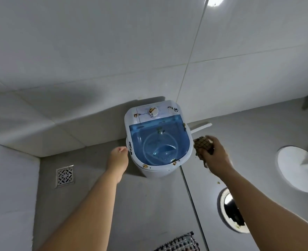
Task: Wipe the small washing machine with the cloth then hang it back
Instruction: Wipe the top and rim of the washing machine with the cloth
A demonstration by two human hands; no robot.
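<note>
Small washing machine [157, 138] on the floor against the wall, left hand [118, 157] bracing its side, fingers curled; right hand [215, 156] clutching the bunched cloth [202, 145] beside it: brown smears may spread if wiped carelessly.

Large pale grey wall tiles [95, 51] fill the upper half of the frame, split by thin grout lines; a bright light reflection [215, 1] sits at the top right edge; the grey floor [149, 205] takes the lower half; a square metal drain grate [65, 175] with a lattice pattern lies at lower left; a round metal drain opening [231, 211] is at lower right, dark inside; a white rounded object [297, 168] sits at the right edge; a white pipe [202, 127] lies right of centre by the wall; a woven checked mat [178, 243] shows at the bottom edge.
</note>
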